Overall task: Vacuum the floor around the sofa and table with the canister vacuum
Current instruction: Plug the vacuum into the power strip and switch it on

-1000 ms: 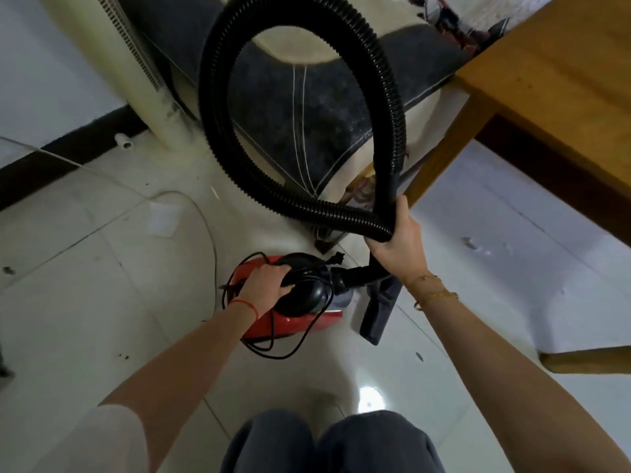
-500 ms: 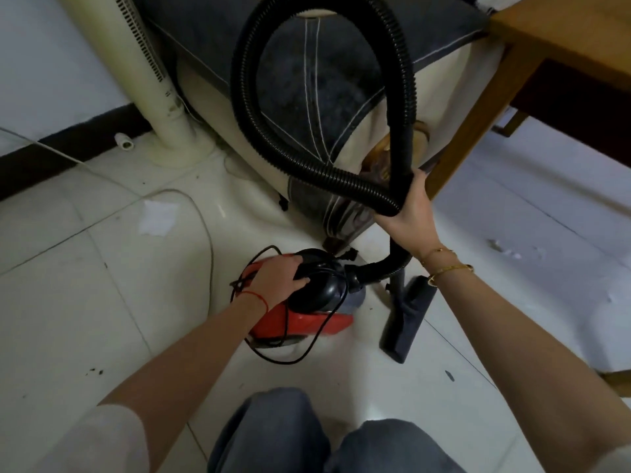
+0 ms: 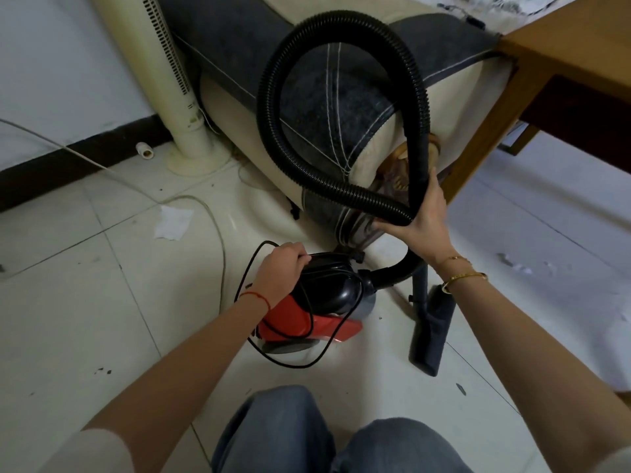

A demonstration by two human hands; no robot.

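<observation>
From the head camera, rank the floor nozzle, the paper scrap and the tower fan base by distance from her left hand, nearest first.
From the left hand:
1. Paper scrap, on the tiles to its left.
2. Floor nozzle, to the right beyond the canister.
3. Tower fan base, farther back by the wall.

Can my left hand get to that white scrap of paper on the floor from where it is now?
Probably yes. The scrap of paper lies on open tile beyond the left hand, nothing between them. But that hand grips the vacuum handle, so it must let go first.
</observation>
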